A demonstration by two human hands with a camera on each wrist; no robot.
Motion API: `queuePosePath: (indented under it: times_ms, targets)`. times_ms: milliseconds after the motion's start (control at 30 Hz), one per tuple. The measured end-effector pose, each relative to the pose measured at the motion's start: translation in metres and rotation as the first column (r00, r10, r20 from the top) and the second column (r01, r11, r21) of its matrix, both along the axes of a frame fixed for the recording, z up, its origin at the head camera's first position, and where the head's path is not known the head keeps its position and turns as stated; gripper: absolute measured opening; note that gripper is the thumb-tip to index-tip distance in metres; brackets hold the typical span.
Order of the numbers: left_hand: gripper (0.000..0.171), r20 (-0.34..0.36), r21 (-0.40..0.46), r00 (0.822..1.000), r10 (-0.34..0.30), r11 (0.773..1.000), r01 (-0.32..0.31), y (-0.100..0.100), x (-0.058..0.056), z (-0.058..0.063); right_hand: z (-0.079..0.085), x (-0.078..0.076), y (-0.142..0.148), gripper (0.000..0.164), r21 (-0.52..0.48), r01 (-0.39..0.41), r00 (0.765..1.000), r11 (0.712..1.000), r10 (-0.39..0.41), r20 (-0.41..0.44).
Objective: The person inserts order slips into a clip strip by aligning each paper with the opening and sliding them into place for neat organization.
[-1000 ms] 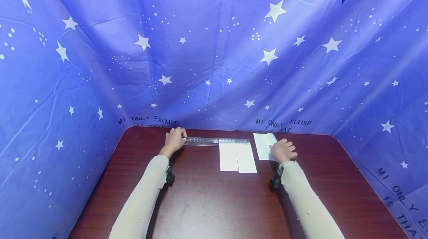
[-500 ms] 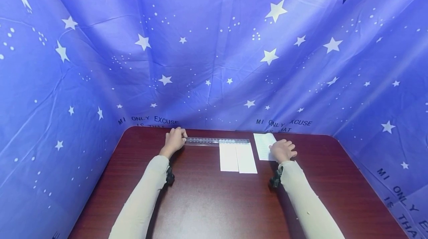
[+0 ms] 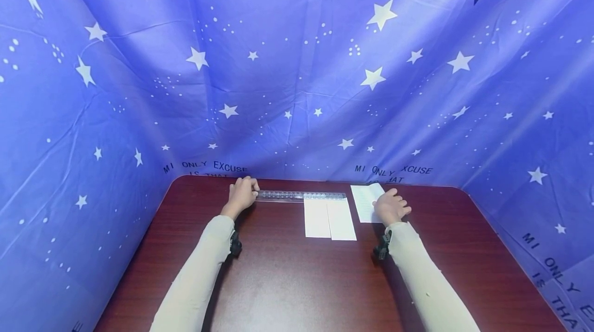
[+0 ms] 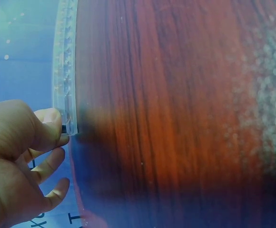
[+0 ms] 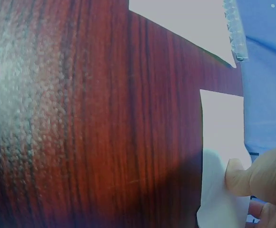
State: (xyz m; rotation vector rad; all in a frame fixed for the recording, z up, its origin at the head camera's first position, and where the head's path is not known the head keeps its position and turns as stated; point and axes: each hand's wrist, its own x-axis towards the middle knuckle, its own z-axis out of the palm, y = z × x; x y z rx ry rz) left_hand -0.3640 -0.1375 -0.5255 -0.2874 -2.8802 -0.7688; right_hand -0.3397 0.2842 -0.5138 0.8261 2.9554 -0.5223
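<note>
My left hand (image 3: 242,195) pinches the left end of a clear, ruler-like plastic strip (image 3: 283,196) between thumb and fingers. A row of tooth-like marks runs along the strip (image 4: 65,57), which lies along the table's back edge. Its right part meets the top edges of two white sheets side by side, the left sheet (image 3: 317,218) and the right sheet (image 3: 342,221). Farther right, my right hand (image 3: 392,207) holds a separate, faintly lined paper sheet (image 3: 364,203). In the right wrist view the thumb (image 5: 237,178) presses on this sheet's face, with fingers partly hidden behind.
The dark red-brown wooden table (image 3: 297,280) reaches to a blue star-patterned curtain (image 3: 287,79) at the back and sides. Glare whitens the table's near middle. A small black device (image 3: 235,244) sits at each wrist, next to the pale sleeves.
My right hand has risen slightly in the head view, and the top of its sheet has shifted a little with it. The left hand, strip and two sheets stay put.
</note>
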Motion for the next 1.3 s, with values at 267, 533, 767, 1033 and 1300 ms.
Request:
queuePosePath:
  times_ms: [267,533,767,1033,1300]
  targets:
    - [0.012,0.038,0.016,0.999,0.016,1.000,-0.017,0.002,0.007,0.011,-0.002,-0.003,0.001,0.067,-0.014,0.010,1.000,1.000,-0.011,-0.011]
    - [0.011,0.060,0.011,0.998,0.016,1.000,-0.016,0.002,0.008,0.014,0.005,0.003,0.009,0.067,-0.028,-0.056,0.998,0.998,0.056,0.006]
    - [0.011,0.061,0.018,0.998,0.009,1.000,-0.010,0.002,0.007,0.015,0.018,0.010,0.028,0.029,-0.074,-0.149,0.989,0.986,0.150,0.006]
    - [0.012,0.062,0.018,0.998,0.008,1.000,-0.009,0.002,0.006,0.013,0.026,0.014,0.057,0.010,-0.305,-0.092,0.996,0.948,0.082,-0.046]
    - [0.013,0.055,0.022,0.998,0.012,1.000,-0.013,0.003,0.008,0.012,0.029,0.023,0.086,0.009,-0.656,-0.008,0.999,0.755,0.029,0.022]
